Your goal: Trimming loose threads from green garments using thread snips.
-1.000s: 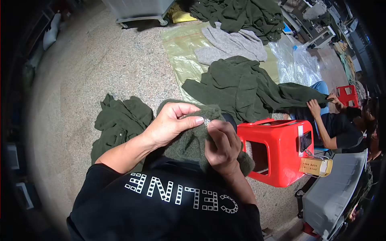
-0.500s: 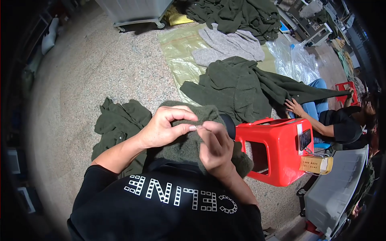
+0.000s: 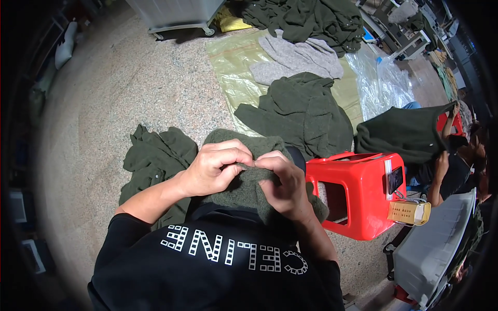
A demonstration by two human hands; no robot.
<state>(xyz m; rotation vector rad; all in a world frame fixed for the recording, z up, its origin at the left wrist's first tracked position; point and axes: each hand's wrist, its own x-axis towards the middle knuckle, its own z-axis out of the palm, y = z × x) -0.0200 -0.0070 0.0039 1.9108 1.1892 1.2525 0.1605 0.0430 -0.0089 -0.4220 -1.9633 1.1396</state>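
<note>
A dark green knit garment (image 3: 239,196) lies bunched over my lap. My left hand (image 3: 215,165) is closed on a fold of it, thumb and forefinger pinched together. Close beside it, my right hand (image 3: 286,182) pinches the same fold, so the fingertips of both hands nearly meet. Whether something small, such as a needle or thread, sits between the fingertips cannot be made out. The garment's lower part hangs to the right, past my right wrist.
Right of me stands a red plastic stool (image 3: 363,192) with a phone (image 3: 395,180) and a small yellow box (image 3: 410,212) at its side. Green garments (image 3: 155,155) lie left and on the sheet ahead, near a grey one (image 3: 301,57). A co-worker (image 3: 441,171) sits far right, beyond a grey bin (image 3: 433,249).
My right fingers have come down onto the fabric, and my left fingertips have closed on the fold. The co-worker has lifted a green garment and holds it spread out.
</note>
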